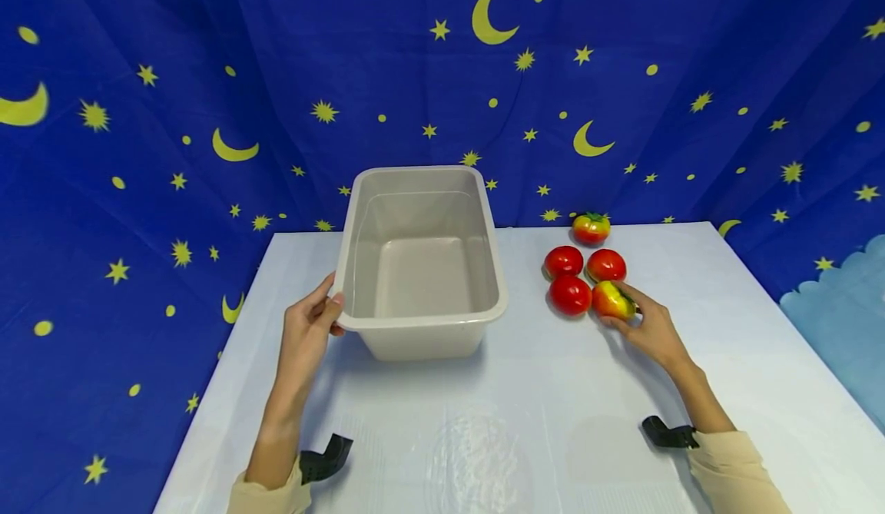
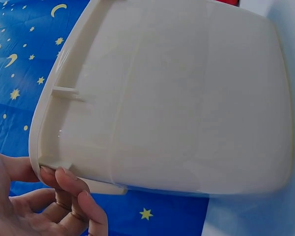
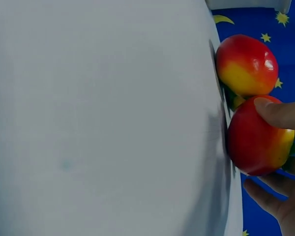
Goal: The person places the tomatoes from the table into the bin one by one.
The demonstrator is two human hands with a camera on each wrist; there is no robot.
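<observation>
A light grey plastic basin point(image 1: 422, 337) stands near the back of the table, its inside bare. My left hand point(image 1: 309, 326) pinches the rim at its front left corner; the left wrist view shows the thumb and fingertips at the rim of the basin point(image 2: 162, 98). My right hand point(image 1: 650, 329) holds a red-and-yellow persimmon point(image 1: 612, 301), thumb on one side and fingers on the other. In the right wrist view this persimmon point(image 3: 253, 140) touches a second persimmon point(image 3: 248, 64). The right fingers are partly cut off there.
Several more red persimmons lie close together right of the basin: one at the front point(image 1: 570, 296), others behind, and one with its green leaves up point(image 1: 591, 228) near the back edge. A blue curtain with moons and stars hangs behind the white table point(image 1: 539, 406).
</observation>
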